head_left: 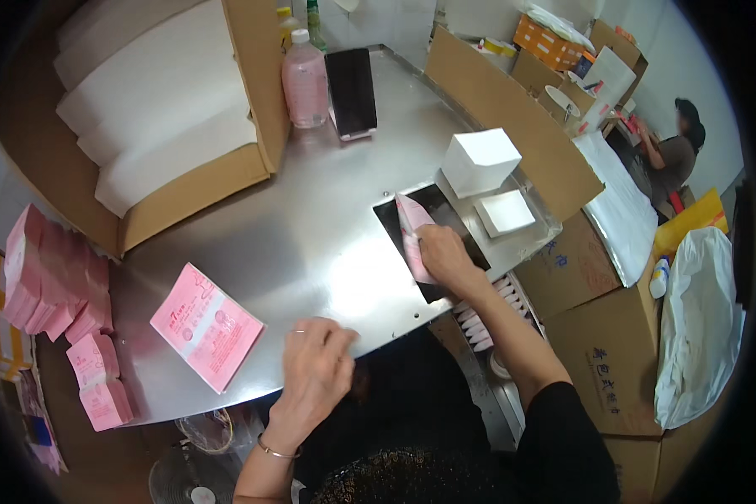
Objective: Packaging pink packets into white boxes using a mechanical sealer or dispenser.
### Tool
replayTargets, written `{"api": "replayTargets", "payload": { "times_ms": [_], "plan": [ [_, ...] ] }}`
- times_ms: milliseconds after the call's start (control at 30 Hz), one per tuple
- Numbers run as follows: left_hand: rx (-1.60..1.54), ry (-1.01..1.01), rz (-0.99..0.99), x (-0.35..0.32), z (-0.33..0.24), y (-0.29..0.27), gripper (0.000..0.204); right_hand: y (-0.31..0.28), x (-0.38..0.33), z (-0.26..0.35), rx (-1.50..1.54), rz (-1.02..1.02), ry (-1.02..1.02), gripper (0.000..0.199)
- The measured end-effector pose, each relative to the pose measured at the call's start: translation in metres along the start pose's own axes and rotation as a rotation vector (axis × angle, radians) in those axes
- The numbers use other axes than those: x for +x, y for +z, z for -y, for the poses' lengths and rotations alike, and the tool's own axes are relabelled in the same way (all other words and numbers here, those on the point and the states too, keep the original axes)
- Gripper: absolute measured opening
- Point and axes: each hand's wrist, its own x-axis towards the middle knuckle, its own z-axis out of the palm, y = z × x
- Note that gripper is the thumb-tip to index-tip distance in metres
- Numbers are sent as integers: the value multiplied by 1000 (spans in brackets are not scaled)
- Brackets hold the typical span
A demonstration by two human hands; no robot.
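Observation:
My right hand is closed on a pink-and-white printed packet, which it holds upright and slightly tilted over a black rectangular inset in the steel table. At the table's front edge is my left hand, with a ring on a finger and a bangle at the wrist. Its fingers look bent and are blurred, and no object shows in them. Left of that hand, a pile of flat pink printed packets lies with a pale band across it. Two white folded paper stacks sit right of the inset.
A large carton of white paper stacks stands back left. Bundled pink packets line the left edge. A bottle of pink liquid and a phone on a stand are behind. Cartons stand right; another person sits far right.

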Motion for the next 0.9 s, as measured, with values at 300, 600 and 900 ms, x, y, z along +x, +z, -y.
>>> {"api": "replayTargets", "payload": {
  "times_ms": [300, 600, 900],
  "plan": [
    [675, -411, -465, -57, 45, -75, 24, -60, -41, -53, -454, -464, 33, 13],
    [132, -304, -256, -20, 15, -61, 19, -55, -34, -76, -197, -556, -34, 14],
    [45, 11, -56, 22, 2, 22, 56, -37, -85, 63, -59, -354, -855, 29]
  ]
}}
